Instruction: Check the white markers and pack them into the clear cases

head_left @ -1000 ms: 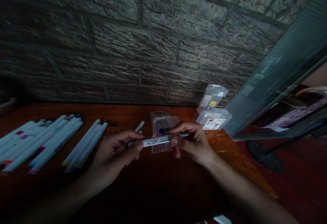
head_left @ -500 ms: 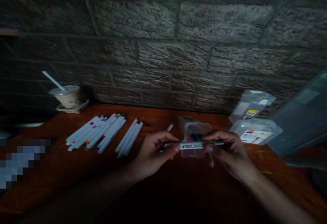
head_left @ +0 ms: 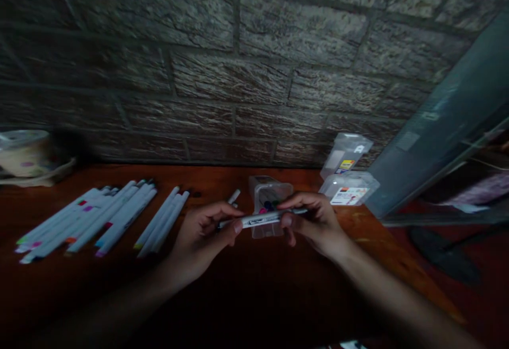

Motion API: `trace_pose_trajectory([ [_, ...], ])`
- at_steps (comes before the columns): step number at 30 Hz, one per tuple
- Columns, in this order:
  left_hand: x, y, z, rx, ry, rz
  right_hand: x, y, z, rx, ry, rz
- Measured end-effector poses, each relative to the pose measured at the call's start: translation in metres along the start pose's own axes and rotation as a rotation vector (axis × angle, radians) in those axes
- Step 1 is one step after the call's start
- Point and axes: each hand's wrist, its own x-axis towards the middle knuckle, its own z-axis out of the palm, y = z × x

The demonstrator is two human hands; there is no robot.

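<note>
A white marker (head_left: 260,219) with dark printing is held level between both hands, over the near part of a clear plastic case. My left hand (head_left: 207,232) pinches its left end between thumb and fingers. At the other end, my right hand (head_left: 312,221) grips it the same way. Behind the marker lies the clear case (head_left: 274,184), with several coloured marker ends (head_left: 268,206) showing inside. Another white marker (head_left: 234,196) lies just beyond my left fingers, partly hidden by them.
White markers with coloured ends lie in a large group (head_left: 87,216) and a smaller group (head_left: 163,221) on the wooden table (head_left: 214,184). A lidded cup (head_left: 24,153) stands far left. Two clear plastic containers (head_left: 345,153) (head_left: 350,187) stand back right, near a grey post (head_left: 421,115) and stone wall (head_left: 262,84).
The view has turned right, so the table's things sit further left in the picture. Both hands keep hold of the marker, which is now slightly tilted, its right end higher.
</note>
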Motion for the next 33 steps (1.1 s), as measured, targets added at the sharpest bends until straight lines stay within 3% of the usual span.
trace_pose_trajectory([
  [12, 0.0, -0.005, -0.002, 0.123, 0.035, -0.035, -0.002, -0.002, 0.003, 0.008, 0.015, 0.001],
  [25, 0.001, -0.01, 0.003, -0.046, -0.02, 0.0, -0.005, 0.001, -0.005, -0.099, 0.014, -0.043],
  [33, -0.001, -0.007, 0.001, -0.022, -0.014, -0.054, -0.004, 0.003, -0.005, -0.118, 0.044, -0.026],
])
